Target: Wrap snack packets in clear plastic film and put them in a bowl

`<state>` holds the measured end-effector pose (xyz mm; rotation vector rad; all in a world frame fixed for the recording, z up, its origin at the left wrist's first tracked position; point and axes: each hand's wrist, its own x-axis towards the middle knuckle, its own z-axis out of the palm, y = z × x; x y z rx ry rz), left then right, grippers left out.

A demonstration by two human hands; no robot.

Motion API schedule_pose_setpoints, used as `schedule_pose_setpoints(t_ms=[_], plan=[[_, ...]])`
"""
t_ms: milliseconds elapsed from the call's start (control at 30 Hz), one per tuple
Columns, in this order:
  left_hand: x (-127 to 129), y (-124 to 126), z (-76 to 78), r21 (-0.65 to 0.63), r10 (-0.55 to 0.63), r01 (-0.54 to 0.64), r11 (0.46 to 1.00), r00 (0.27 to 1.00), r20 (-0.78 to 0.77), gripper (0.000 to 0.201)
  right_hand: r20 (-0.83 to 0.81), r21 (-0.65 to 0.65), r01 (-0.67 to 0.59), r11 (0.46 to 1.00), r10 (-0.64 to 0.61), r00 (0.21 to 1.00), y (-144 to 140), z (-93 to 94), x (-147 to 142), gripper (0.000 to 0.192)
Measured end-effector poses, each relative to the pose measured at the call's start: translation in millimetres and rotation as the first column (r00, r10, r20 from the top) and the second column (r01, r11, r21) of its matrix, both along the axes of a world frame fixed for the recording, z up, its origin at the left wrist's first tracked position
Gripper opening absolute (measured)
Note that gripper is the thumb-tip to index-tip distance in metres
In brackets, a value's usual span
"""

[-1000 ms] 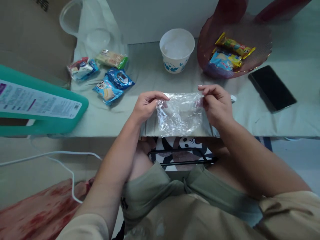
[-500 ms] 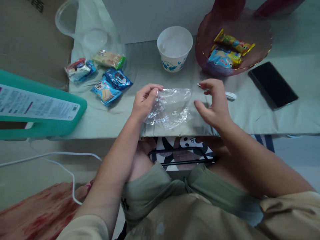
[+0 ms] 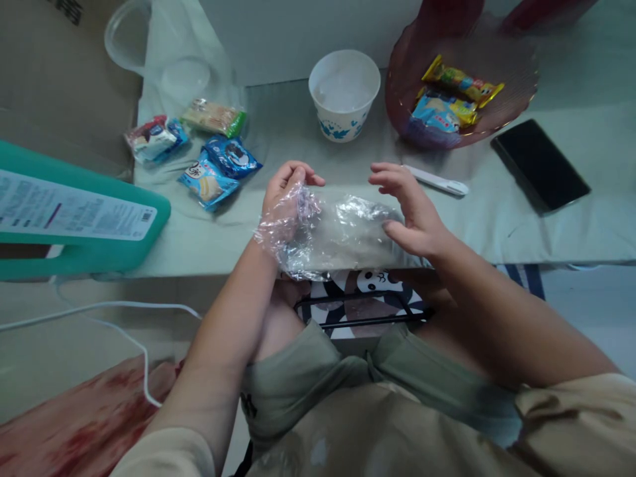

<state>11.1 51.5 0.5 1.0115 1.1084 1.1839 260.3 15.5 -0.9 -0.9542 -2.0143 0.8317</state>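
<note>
A crinkled clear plastic bag [image 3: 342,232] spreads between my two hands, above the table's front edge. My left hand [image 3: 285,202] is closed on its left end, thumb against curled fingers, and part of the film drapes over the wrist. At the bag's right end my right hand [image 3: 412,215] is open, fingers apart; its thumb lies by the film, and I cannot tell whether it touches. Just beyond the right hand lies a white, slim-handled tool [image 3: 437,181], its left end hidden behind the fingers. A white paper cup [image 3: 344,122] with blue leaf prints stands upright beyond the bag.
Several wrapped snacks [image 3: 211,179] lie at the left, near a clear plastic tub [image 3: 186,76]. A pink glass bowl [image 3: 511,99] holds more snacks at the back right. A black phone [image 3: 541,165] lies at the right; a green jug [image 3: 124,232] is at the left edge.
The bag has spread wider, to the right and back over my left wrist. My right hand has moved slightly left with its fingers extended, uncovering more of the white tool.
</note>
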Motion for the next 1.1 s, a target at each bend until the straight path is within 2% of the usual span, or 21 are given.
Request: schedule_pose_setpoints(t_ms=[133, 333, 433, 533, 600, 700, 800, 867, 933, 1000, 1033, 1100], plan=[[-0.1, 4.4, -6.2, 0.006, 0.072, -0.072, 0.997, 0.997, -0.038, 0.029, -0.062, -0.054, -0.043, 0.998, 0.04, 0.997, -5.0, 0.2, -0.7, 0.068], [-1.1, 9.3, -12.0, -0.017, 0.064, -0.065, 0.998, 0.996, -0.058, 0.029, 0.109, 0.077, 0.029, 0.997, -0.037, 0.993, -3.7, -16.4, -4.2, 0.074], [1.6, 7.2, -8.9, -0.028, 0.019, -0.02, 0.999, 0.999, -0.048, 0.027, 0.113, 0.074, 0.054, 0.996, -0.062, 0.992, -1.9, -18.8, -8.6, 0.062], [2.7, 2.9, -4.5, -0.047, -0.046, 0.044, 0.998, 0.998, -0.039, 0.024, 0.058, 0.068, 0.131, 0.989, -0.135, 0.989, -3.0, -9.8, -14.8, 0.027], [0.7, 0.7, -2.4, -0.063, -0.096, 0.094, 0.994, 0.995, -0.025, 0.024, -0.018, 0.026, 0.193, 0.981, -0.193, 0.981, -4.6, -2.2, -18.2, 0.014], [-5.0, -0.6, -1.3, -0.061, -0.203, 0.202, 0.978, 0.979, -0.02, 0.02, -0.17, -0.13, 0.28, 0.951, -0.3, 0.939, -5.6, 3.6, -20.5, 0.014], [-7.7, -1.6, -2.5, -0.029, -0.291, 0.29, 0.957, 0.954, -0.069, 0.034, -0.269, -0.285, 0.308, 0.908, -0.384, 0.883, -4.9, 2.7, -20.6, 0.015], [-6.0, -2.7, -3.9, -0.044, -0.332, 0.329, 0.943, 0.937, -0.109, 0.037, -0.291, -0.332, 0.293, 0.897, -0.393, 0.872, -4.6, 1.5, -19.7, 0.014], [-2.6, -3.4, -5.2, -0.066, -0.33, 0.324, 0.944, 0.932, -0.148, 0.026, -0.272, -0.319, 0.313, 0.895, -0.402, 0.874, -4.8, 1.0, -17.6, 0.011], [0.3, -2.9, -5.7, -0.051, -0.28, 0.276, 0.96, 0.942, -0.185, 0.016, -0.215, -0.267, 0.366, 0.892, -0.425, 0.879, -4.9, 0.8, -13.8, 0.005], [1.0, -2.2, -5.5, -0.038, -0.251, 0.249, 0.968, 0.948, -0.193, 0.014, -0.185, -0.237, 0.394, 0.888, -0.44, 0.879, -4.6, 0.5, -11.6, 0.002], [0.2, -0.3, -4.1, -0.041, -0.213, 0.209, 0.977, 0.96, -0.184, 0.017, -0.153, -0.198, 0.446, 0.873, -0.477, 0.866, -3.4, -0.5, -7.8, 0.007]])
